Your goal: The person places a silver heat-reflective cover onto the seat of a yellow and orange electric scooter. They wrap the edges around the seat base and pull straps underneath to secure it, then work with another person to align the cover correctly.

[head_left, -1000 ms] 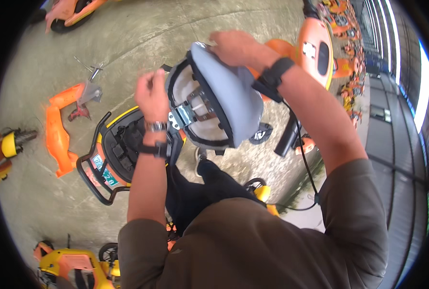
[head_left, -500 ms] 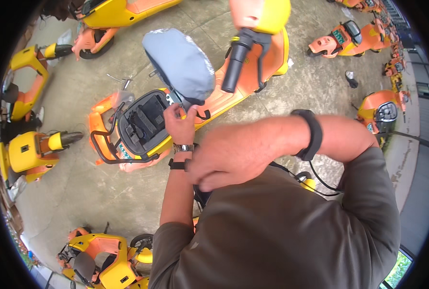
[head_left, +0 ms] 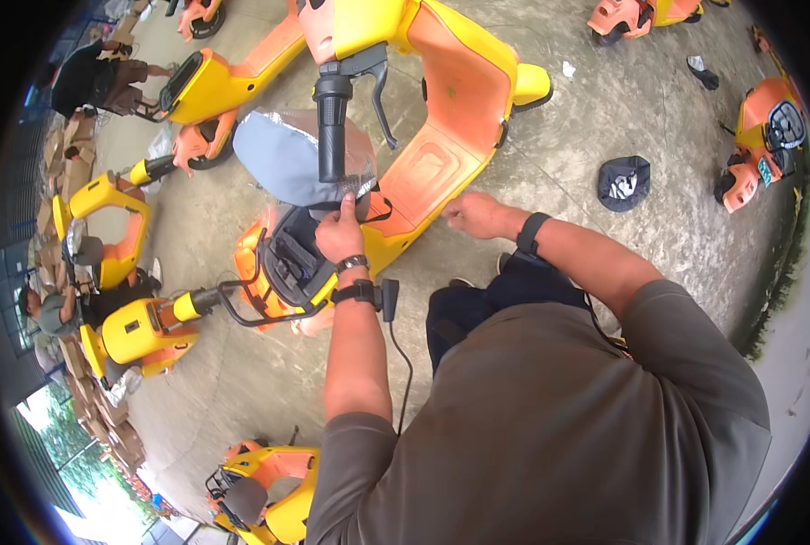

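A yellow and orange scooter (head_left: 437,168) stands before me with its grey-covered seat (head_left: 278,163) tipped up. Foil-like silver material edges the seat. My left hand (head_left: 339,234) is closed at the seat's lower edge, thumb pointing up, beside the open storage compartment (head_left: 298,250). A black handlebar grip (head_left: 332,132) passes in front of the seat. My right hand (head_left: 477,215) hangs just off the near side of the footboard, its fingers curled in. Whatever those fingers may hold is hidden.
A black round fabric item (head_left: 624,183) and a dark crumpled item (head_left: 702,73) lie on the concrete floor to the right. More scooters (head_left: 137,331) stand around. Two people (head_left: 96,80) are at the left. A cord (head_left: 409,363) dangles from my left wrist strap.
My right hand has moved from in front of my body, by the left wrist, out to the right beside the footboard. My left hand stays by the seat's edge. The view has shifted.
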Demonstrator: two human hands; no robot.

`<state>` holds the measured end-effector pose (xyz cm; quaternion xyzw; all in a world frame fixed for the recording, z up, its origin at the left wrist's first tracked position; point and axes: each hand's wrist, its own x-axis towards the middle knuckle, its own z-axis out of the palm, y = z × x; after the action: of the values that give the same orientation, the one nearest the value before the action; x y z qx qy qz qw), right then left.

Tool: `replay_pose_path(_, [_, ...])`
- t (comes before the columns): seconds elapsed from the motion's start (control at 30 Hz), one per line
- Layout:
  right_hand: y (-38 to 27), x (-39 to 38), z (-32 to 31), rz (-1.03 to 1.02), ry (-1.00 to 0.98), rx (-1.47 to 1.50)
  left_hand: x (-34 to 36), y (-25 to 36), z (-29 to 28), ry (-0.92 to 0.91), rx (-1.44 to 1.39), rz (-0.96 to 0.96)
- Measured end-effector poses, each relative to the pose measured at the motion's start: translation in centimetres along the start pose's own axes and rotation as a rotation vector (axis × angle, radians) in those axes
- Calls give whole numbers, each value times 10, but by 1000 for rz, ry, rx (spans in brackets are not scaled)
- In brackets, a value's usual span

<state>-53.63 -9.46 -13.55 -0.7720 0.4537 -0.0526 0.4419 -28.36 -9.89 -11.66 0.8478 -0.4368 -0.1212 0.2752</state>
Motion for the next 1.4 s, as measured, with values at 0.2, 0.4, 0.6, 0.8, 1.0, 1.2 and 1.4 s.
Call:
replay_pose_path(0.2, [23,98,71,-105,274,261,2,-20,17,258,-31,367])
replay_pose_path(0.4, [25,178,113,-494,445,662,4,-46,12,254,-293,629])
replay_pose_path(0.6, [31,186,113,-666,604,688,-5,-35,5,283,-364,632])
replay_pose_path(0.8, [30,200,108,-810,721,907,8,-33,12,339,-460,664])
replay_pose_path(1.0, [11,186,99,-763,285,1550,7,-32,11,340,-391,653])
replay_pose_path(1.2, [-5,207,101,-829,-134,1915,6,-27,10,413,-254,639])
replay_pose_path(1.4, [1,210,97,-929,-571,2105,3,-25,9,403,-213,638])
